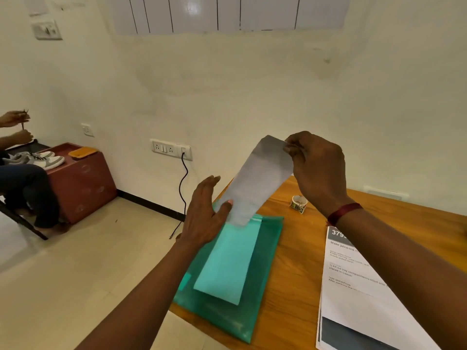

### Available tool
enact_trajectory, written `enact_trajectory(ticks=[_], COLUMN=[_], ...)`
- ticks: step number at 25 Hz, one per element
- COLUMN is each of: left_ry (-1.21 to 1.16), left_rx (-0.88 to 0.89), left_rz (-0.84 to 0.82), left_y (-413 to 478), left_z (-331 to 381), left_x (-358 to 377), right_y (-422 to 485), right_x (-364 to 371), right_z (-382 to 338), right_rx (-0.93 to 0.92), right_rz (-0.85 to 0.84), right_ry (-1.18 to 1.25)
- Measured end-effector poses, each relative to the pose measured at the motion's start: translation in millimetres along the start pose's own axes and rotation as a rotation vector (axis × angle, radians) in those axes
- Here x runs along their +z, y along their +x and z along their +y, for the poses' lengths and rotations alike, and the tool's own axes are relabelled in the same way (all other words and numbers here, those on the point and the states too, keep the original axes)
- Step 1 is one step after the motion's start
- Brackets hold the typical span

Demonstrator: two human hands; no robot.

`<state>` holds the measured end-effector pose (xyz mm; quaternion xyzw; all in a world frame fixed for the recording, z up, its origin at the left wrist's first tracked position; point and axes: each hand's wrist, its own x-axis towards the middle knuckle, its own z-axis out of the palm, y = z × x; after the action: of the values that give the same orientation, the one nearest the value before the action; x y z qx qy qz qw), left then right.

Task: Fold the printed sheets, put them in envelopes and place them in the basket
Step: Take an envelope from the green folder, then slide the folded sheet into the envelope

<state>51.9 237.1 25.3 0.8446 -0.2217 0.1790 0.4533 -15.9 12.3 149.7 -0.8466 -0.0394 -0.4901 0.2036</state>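
Observation:
I hold a long white envelope [257, 178] up over the wooden table [298, 269]. My right hand [318, 170] pinches its top edge. My left hand [204, 218] touches its lower end with the thumb, fingers spread. Below it a green plastic folder [267, 251] lies on the table with a light teal envelope [227, 263] on top of it. A stack of printed sheets [358, 299] lies at the right, partly under my right forearm. No basket is in view.
A small roll of tape [299, 203] stands on the table beyond the folder. At left a seated person's hands [15, 127], shoes on a brown box [80, 183] and a hanging black cable [183, 188] are off the table.

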Motion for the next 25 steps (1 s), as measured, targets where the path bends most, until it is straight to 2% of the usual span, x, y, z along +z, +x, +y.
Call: enact_trajectory(ticks=[3,6,9,15,18,22,25], left_ry=[-0.021,0.104,0.266,0.523,0.567,0.589,0.513], left_rx=[0.171,0.368,0.424,0.475,0.506,0.546,0.415], left_rz=[-0.015,-0.006,-0.086,-0.370,-0.488,-0.552,-0.534], left_y=[-2.5,-14.2,-34.2,-71.9,-85.1,-94.4,-99.9], left_z=[42.3,61.6,64.8,81.0,99.7,118.9,137.2], left_x=[5.6,22.2,47.9,102.0,123.4,144.0,153.4], right_y=[-12.5,-38.3,-78.4,-171.9,-205.4,-227.9,-232.2], right_x=[-23.7,-46.1,-67.4,-103.3,-125.1,-150.7,-159.9], right_z=[1.2,12.4,30.7,66.1,78.0,86.5,92.2], right_rx=[0.222,0.418,0.674,1.189,1.295,1.304,1.304], right_rz=[0.021,0.009,0.016,0.074,0.122,0.143,0.246], right_ry=[0.156,0.283,0.432,0.708,0.749,0.827,0.817])
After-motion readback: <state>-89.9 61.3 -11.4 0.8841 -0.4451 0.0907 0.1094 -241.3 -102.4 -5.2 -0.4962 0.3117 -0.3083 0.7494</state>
